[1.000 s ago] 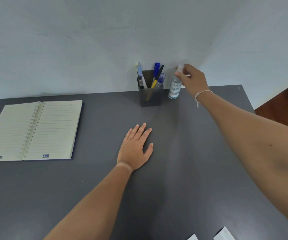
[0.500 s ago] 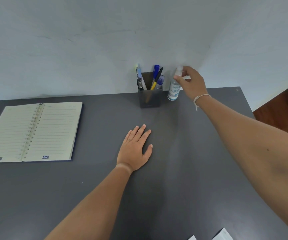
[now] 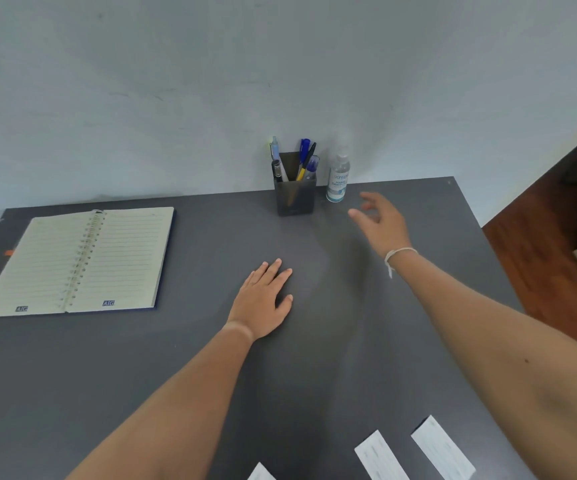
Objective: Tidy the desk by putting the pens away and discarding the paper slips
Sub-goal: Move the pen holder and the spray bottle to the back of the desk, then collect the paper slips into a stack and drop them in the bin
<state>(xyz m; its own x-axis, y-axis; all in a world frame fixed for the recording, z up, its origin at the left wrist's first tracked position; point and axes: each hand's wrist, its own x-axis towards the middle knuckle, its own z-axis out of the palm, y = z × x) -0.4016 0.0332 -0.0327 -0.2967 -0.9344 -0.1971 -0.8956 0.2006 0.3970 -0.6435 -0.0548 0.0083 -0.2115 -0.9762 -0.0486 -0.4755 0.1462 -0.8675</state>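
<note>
A dark pen holder (image 3: pixel 295 197) stands at the back edge of the grey desk (image 3: pixel 176 358), with several pens (image 3: pixel 306 159) upright in it. Three white paper slips lie at the near edge: one (image 3: pixel 380 457), another (image 3: pixel 442 448) to its right, and a corner of a third (image 3: pixel 261 473). My left hand (image 3: pixel 262 301) rests flat on the desk, palm down, fingers together. My right hand (image 3: pixel 382 221) hovers above the desk, fingers apart and empty, just in front of a clear sanitizer bottle (image 3: pixel 338 178).
An open spiral notebook (image 3: pixel 79 261) lies at the left. The desk backs onto a pale wall. Its right edge drops off to a brown wooden floor (image 3: pixel 550 258).
My right hand has let go of the sanitizer bottle beside the pen holder and drawn back toward me. The view has tilted down, bringing the paper slips further into sight.
</note>
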